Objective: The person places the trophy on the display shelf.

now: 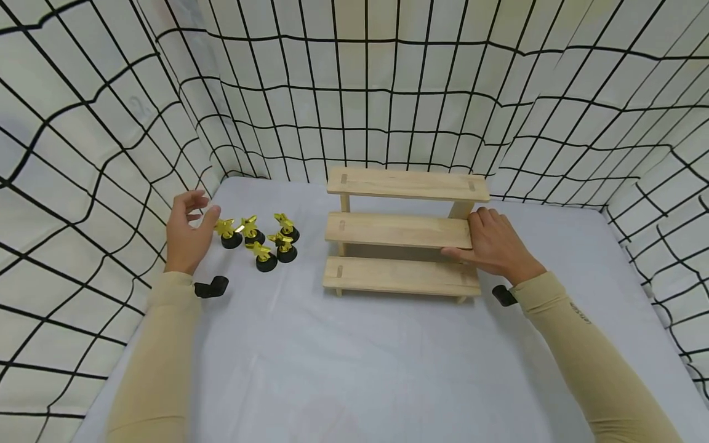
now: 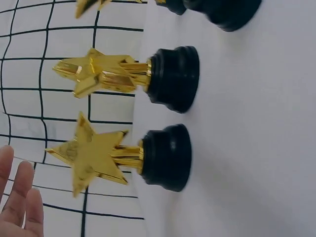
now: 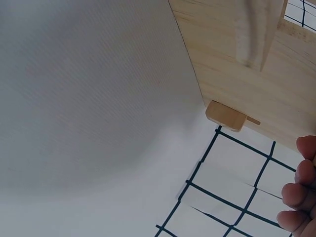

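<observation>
A three-tier wooden display shelf [image 1: 399,231] stands on the white tabletop. My right hand [image 1: 498,243] grips the right end of its middle tier, with the thumb along the front edge. In the right wrist view the fingertips [image 3: 298,195] show at the right edge, beside the shelf's pale wood [image 3: 212,49]. Several gold star trophies on black bases stand in a group left of the shelf. My left hand [image 1: 188,231] hovers just left of the nearest star trophy [image 1: 229,237], holding nothing, its fingers loosely bent. The left wrist view shows that star trophy [image 2: 165,155] upright, apart from the fingers.
Black wire grid panels [image 1: 365,92] over white sheeting enclose the table at the back and both sides. White cloth [image 1: 343,363] covers the tabletop. A small black wrist device [image 1: 212,287] sits by the left sleeve, another [image 1: 504,295] by the right.
</observation>
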Demonstrator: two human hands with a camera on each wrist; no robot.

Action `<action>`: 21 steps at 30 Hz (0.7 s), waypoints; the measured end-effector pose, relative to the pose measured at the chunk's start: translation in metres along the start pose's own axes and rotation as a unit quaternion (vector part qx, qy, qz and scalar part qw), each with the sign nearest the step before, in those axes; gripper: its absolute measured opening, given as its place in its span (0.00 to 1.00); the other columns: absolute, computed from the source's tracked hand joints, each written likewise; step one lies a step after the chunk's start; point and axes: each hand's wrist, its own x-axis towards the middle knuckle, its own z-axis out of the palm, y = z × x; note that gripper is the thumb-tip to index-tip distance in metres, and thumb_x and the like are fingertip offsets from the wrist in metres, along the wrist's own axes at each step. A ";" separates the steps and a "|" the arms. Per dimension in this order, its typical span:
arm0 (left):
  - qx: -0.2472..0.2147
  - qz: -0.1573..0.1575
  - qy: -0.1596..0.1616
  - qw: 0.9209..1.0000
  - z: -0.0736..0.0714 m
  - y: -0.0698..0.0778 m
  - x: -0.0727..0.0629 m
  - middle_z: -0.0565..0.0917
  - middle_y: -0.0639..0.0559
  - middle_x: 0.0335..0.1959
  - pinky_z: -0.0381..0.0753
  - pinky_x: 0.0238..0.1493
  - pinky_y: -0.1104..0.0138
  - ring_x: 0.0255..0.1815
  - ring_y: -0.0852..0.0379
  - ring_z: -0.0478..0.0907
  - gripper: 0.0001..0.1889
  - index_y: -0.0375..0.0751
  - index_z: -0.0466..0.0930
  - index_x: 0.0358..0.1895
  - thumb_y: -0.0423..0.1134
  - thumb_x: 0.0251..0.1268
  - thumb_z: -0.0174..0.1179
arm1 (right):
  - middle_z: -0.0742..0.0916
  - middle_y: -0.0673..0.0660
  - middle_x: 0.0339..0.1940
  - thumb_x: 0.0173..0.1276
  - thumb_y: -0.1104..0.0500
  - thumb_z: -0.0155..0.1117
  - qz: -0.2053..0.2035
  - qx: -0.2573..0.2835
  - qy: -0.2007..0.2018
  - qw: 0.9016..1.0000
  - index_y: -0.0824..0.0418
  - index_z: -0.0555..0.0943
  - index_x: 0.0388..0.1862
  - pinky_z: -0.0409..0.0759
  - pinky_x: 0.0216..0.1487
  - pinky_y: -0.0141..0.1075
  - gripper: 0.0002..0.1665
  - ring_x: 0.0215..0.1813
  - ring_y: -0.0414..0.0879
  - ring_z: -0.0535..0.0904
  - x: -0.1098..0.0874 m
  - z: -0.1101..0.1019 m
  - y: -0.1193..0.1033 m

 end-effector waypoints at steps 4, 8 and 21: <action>-0.010 0.002 -0.013 1.000 0.002 -0.009 -0.001 0.74 0.65 0.58 0.69 0.67 0.69 0.63 0.64 0.70 0.27 0.49 0.69 0.72 0.41 0.72 0.64 | 0.78 0.63 0.33 0.57 0.26 0.70 0.003 0.002 0.001 1.000 0.70 0.74 0.43 0.72 0.38 0.46 0.47 0.36 0.56 0.74 0.000 0.001 0.001; -0.016 0.007 -0.034 0.999 0.004 -0.021 -0.004 0.72 0.68 0.58 0.69 0.70 0.65 0.66 0.60 0.69 0.33 0.49 0.67 0.74 0.33 0.67 0.67 | 0.78 0.63 0.33 0.57 0.26 0.70 0.006 0.000 0.001 1.000 0.70 0.74 0.43 0.72 0.38 0.46 0.47 0.36 0.56 0.73 0.000 0.000 0.003; -0.035 -0.061 -0.078 0.994 0.009 -0.045 -0.013 0.70 0.65 0.60 0.68 0.78 0.55 0.70 0.55 0.68 0.45 0.55 0.56 0.79 0.31 0.63 0.71 | 0.78 0.61 0.32 0.57 0.27 0.72 -0.002 0.002 0.005 1.000 0.69 0.75 0.44 0.71 0.37 0.45 0.46 0.35 0.54 0.72 0.000 0.004 0.004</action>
